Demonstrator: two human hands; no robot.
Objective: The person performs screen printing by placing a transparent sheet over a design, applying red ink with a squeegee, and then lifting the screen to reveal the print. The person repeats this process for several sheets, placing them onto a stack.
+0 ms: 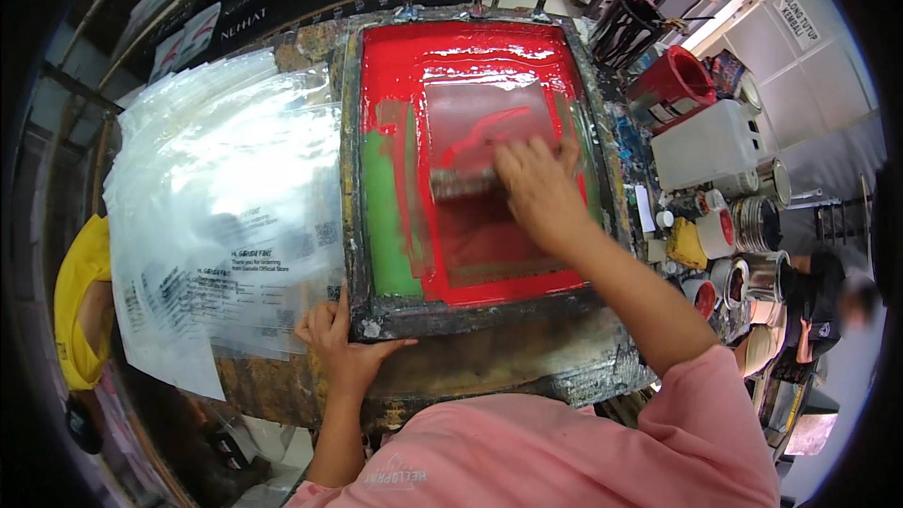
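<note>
A screen-printing frame [475,320] with a dark, stained border lies flat on the worktable. Wet red ink [390,56] covers much of its mesh, and green shows along the left side. My right hand [544,190] grips a squeegee [463,184] across the middle of the screen; both are somewhat blurred, and the fingers partly hide the tool. At the frame's near left corner rests my left hand [337,346], index finger and thumb stretched apart, holding nothing. Beside it, printed clear plastic sheets [226,160] overlap in a wide pile left of the frame.
Clamps [478,4] stand along the frame's far edge. To the right are a red bucket [673,85], a white jug [705,146], a yellow sponge [687,243] and several cans [764,273]. Another person [823,301] is at the far right. Someone in yellow [80,301] shows at the left.
</note>
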